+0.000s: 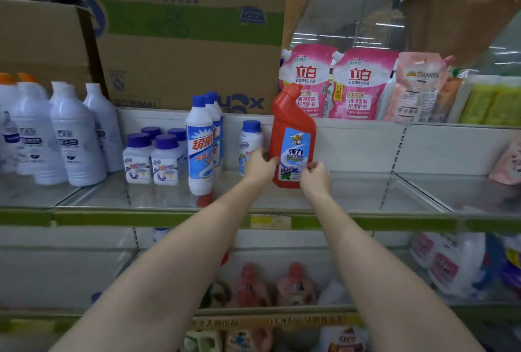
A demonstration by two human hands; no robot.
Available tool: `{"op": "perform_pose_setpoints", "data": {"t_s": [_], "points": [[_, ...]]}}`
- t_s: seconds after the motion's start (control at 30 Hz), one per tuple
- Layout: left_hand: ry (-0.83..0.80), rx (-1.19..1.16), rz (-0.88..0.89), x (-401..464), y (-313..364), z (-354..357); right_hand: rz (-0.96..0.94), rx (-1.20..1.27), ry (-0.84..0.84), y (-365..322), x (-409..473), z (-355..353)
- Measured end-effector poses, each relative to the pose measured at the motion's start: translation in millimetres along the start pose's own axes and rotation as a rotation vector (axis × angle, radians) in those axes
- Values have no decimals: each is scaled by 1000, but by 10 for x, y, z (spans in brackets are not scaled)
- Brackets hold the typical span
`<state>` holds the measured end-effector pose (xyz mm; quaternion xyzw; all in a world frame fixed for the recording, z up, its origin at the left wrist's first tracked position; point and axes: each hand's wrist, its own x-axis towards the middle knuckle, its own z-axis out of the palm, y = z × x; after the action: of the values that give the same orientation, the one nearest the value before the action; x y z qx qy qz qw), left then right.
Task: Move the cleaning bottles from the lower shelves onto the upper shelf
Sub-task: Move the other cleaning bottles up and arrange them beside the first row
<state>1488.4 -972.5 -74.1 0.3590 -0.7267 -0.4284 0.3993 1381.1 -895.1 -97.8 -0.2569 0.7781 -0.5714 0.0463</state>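
Both hands are on one red plastic angled-neck toilet-cleaner bottle with a blue label. The left hand has its grip wrapped around the bottle's lower left edge; the right hand pinches the lower right corner. The bottle is upright, tilted slightly, its base at or just above the green-edged glass upper shelf — I cannot tell whether it touches. Judgement: two-handed hold is for steadying and squaring the label forward while setting down.

Count, relative to the grip:
- Just left, touching or nearly touching the left hand: one small white bottle with a blue cap.
- Further left: tall white-and-blue cleaner bottles, three caps visible, in a file front to back.
- Beyond those: four squat white jars with purple caps.
- Far left: large white bottles — at least four, edge blurred.
- Above and right of the grip: two pink detergent refill pouches.
- Below the grip: two pink bottles on the lower shelf, blurred.
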Motion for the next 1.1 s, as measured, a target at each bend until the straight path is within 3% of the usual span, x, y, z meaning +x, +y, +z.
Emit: {"op": "perform_pose_setpoints", "data": {"t_s": [0.1,0.3,0.57,0.67,1.1], "points": [[-58,108,9,-154,-46,-203,22,6,17,-67,-277,-31],[-157,72,36,-438,-168,-603,40,83,19,-135,-891,62],[-323,347,129,-894,-732,-1158,97,-4,-15,22,-1697,407],[-364,387,103,-1035,-1059,-1379,128,-39,-57,376,-1734,696],[-370,485,-130,-1263,-2389,-2007,264,-120,-268,572,-2658,1567]]}}
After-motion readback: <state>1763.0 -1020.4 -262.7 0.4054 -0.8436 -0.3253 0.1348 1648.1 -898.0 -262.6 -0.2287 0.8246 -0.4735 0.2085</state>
